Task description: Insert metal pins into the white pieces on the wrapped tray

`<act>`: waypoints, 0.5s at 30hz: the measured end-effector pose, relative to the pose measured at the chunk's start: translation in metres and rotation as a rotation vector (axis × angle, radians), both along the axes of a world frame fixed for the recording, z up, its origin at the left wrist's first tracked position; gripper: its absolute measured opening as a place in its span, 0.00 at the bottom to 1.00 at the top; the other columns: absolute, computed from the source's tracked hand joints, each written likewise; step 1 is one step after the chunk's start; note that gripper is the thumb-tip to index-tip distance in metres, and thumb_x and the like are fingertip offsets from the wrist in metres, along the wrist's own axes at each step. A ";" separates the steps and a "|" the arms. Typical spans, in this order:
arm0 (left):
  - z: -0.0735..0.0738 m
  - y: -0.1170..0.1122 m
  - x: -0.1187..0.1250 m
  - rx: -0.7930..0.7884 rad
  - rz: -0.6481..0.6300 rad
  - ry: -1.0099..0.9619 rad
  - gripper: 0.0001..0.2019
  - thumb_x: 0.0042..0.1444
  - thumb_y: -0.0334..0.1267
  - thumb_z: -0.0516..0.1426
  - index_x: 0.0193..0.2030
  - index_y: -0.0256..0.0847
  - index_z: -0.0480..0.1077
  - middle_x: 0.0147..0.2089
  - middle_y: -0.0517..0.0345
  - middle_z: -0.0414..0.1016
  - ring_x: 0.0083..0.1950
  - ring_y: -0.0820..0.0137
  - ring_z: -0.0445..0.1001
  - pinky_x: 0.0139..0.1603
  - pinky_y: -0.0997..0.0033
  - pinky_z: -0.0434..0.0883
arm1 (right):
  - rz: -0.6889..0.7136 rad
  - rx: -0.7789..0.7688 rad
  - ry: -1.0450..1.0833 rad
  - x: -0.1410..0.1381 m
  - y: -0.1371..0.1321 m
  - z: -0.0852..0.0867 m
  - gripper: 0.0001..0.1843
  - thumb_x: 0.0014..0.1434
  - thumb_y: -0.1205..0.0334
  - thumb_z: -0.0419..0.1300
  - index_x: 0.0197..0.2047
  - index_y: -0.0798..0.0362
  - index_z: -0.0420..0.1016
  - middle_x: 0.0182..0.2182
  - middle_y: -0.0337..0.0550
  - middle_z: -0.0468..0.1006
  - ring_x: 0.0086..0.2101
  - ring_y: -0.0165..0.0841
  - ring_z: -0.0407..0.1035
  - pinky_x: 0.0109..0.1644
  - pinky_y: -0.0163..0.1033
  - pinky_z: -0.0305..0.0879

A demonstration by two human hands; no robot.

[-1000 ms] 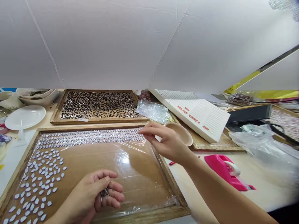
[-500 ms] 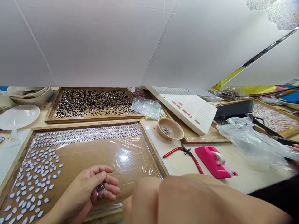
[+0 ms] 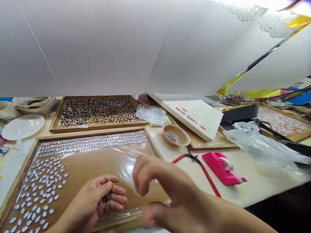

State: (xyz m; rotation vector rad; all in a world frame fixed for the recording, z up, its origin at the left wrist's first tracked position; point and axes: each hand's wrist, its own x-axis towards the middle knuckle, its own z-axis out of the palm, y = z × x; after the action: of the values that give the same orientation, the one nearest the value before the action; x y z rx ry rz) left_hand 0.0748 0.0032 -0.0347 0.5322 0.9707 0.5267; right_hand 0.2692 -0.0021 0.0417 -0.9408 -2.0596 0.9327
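Note:
Above the near tray, my left hand [image 3: 97, 200] lies palm up, its fingers curled round a small heap of thin metal pins [image 3: 107, 198], the thumb resting against them. My right hand [image 3: 167, 191], slightly blurred, hovers to its right with thumb and fingers spread and nothing between them. Below both is a wooden-framed tray [image 3: 159, 147] under clear film. Rows of small pale leaf-shaped pieces [image 3: 89, 142] with dark centres line its far side; plain white leaf-shaped pieces [image 3: 46, 184] lie scattered at its left.
A second tray [image 3: 54, 124] of dark beads stands behind. To the right are a tan bowl [image 3: 186, 139] of small metal bits, red-handled pliers [image 3: 211, 181], a pink tape dispenser [image 3: 217, 168], a white box [image 3: 194, 116] and plastic bags [image 3: 259, 142]. A white plate [image 3: 24, 126] sits at left.
My right hand has risen away from the near edge, and its closed-looking fingers have spread apart. My left hand keeps the pins, almost unmoved. The view has shifted slightly.

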 end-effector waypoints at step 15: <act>0.001 -0.003 0.000 -0.020 0.117 -0.045 0.09 0.54 0.34 0.55 0.41 0.33 0.63 0.36 0.48 0.74 0.33 0.70 0.75 0.38 0.68 0.70 | -0.127 -0.101 -0.248 -0.010 0.019 -0.087 0.11 0.54 0.65 0.56 0.24 0.53 0.57 0.21 0.33 0.61 0.23 0.25 0.54 0.26 0.31 0.50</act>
State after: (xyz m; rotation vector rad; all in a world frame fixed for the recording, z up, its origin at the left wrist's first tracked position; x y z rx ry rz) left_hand 0.0747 0.0000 -0.0341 0.4454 0.9671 0.6300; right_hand 0.2587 0.0174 -0.0450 -1.2813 -2.1409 0.8967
